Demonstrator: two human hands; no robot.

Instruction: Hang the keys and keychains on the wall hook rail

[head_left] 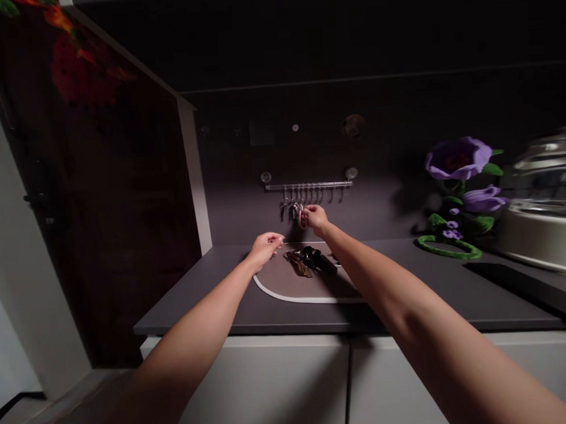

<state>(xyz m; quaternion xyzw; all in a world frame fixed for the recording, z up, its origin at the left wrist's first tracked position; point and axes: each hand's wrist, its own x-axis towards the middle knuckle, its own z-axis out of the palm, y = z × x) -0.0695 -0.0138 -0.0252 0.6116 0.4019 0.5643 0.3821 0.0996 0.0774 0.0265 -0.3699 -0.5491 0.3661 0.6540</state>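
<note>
Just in front of a clear hook rail (310, 186) on the wall, my right hand (316, 218) is closed on a pink loop (302, 220). Small silver keys seem to hang at the top of that loop, close to the hooks. My left hand (267, 248) hovers over the left edge of a mat, fingers curled and pressed together; whether anything is in them I cannot make out. Between and below both hands, a dark pile of keys and holders (316, 260) lies on the brownish mat (285, 286) with a white rim. A brown piece sticks out of the pile's front.
The dark countertop (188, 302) runs above white cabinet doors (270, 379). To the right stand purple artificial flowers (458, 159) with a green ring base, a pale appliance with a clear top (539, 234) and a flat black object (522, 287). A dark door (101, 212) is at the left.
</note>
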